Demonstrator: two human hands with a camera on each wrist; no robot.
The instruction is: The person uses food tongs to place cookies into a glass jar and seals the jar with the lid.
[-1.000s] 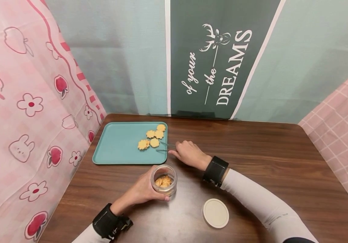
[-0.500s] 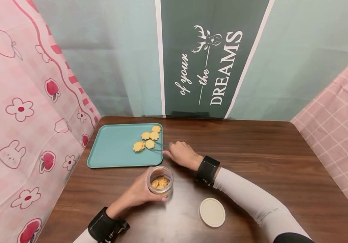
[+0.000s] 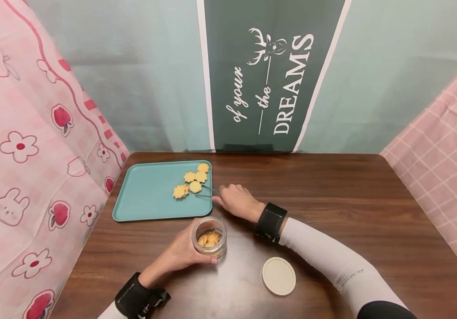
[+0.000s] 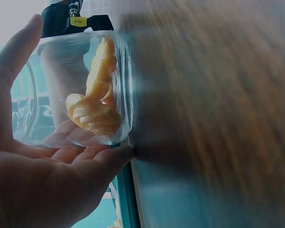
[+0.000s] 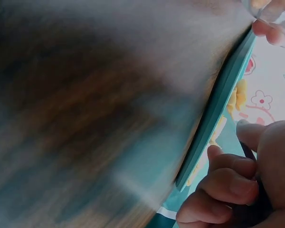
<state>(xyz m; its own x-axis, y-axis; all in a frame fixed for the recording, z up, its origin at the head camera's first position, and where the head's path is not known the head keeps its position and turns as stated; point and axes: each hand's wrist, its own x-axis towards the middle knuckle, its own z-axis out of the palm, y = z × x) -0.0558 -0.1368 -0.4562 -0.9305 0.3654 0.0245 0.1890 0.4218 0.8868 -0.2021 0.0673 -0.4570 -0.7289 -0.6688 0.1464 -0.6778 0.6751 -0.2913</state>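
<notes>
My left hand holds a clear glass jar, fingers and thumb curled round its side. The jar stands mouth up on the table, with several flower-shaped cookies on its bottom. My right hand grips thin tongs at the tray's right edge. The tongs' two prongs reach over the rim, apart, beside a round cookie; whether they touch it I cannot tell. More cookies lie on the right part of the blue-green tray. In the right wrist view, curled fingers partly hide the dark tongs.
A round cream lid lies on the wooden table, right of the jar. Pink patterned cloth hangs at the left, a green curtain behind the table, and pink checked cloth at the right.
The head view has shifted, so everything sits further left in the picture. The tongs' prongs have moved slightly left towards the round cookie. The jar, lid and left hand stay in place.
</notes>
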